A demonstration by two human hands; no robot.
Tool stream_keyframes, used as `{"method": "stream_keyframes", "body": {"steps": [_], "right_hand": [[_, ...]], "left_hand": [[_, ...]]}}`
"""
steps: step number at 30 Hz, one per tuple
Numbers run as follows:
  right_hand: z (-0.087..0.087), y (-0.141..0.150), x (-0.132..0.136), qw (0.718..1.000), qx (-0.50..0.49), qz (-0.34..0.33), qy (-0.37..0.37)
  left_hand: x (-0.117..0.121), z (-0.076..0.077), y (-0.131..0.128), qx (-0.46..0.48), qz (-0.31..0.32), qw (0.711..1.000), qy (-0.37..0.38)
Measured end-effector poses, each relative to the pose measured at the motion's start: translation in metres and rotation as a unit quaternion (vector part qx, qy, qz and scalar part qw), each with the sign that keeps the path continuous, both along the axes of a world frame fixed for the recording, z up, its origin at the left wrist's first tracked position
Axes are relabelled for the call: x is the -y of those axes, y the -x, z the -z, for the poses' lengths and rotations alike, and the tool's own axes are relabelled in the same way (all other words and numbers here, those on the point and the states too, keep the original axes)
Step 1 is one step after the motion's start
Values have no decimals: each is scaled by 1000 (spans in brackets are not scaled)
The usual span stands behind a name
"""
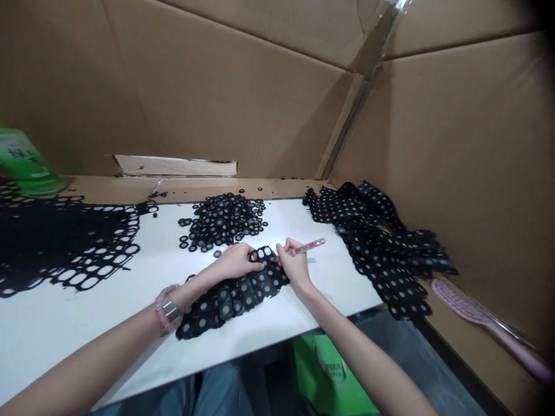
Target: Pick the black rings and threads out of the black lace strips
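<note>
A strip of black rubbery sheet (236, 297) dotted with pale round centres lies on the white table. My left hand (236, 261) grips its upper edge, thumb on top, next to a few open holes. Pinched like a pen in my right hand (295, 267) is a slim pinkish pen-like tool (310, 245). Its lower end meets the sheet near those holes; the exact tip is hard to make out. Just beyond my left hand sits a pile of small black rings (223, 219).
Black netting full of round holes (104, 248) spreads at the left below a green container (28, 162). More dotted black sheets (373, 231) overhang the table's right edge. A pink hairbrush (462, 303) lies by the cardboard wall (468, 173). Below hangs a green bag (321, 370).
</note>
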State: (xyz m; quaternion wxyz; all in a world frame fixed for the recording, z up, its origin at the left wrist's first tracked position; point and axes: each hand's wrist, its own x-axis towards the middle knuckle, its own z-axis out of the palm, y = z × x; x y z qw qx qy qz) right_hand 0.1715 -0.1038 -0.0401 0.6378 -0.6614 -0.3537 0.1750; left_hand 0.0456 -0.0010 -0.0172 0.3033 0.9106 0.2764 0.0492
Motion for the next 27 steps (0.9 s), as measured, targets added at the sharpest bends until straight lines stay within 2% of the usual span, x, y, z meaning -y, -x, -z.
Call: {"method": "stream_keyframes", "body": {"steps": [3,9,16,24,27], "right_hand": [[-1,1,0,999,41,-14,11],[0,0,-1,996,76,-27,30],[4,-1,-1,994,92,-29,50],[0,1,-2,990,124,-38,59],[-1,3,-1,989,132,-43,49]], "left_hand": [[-2,2,0,14,-5,1000,15],[-1,6,-2,25,-1,1000,-4],[-4,10,-1,44,3,997,69],[-1,5,0,44,-9,996,77],[0,4,-1,63,8,994,93]]}}
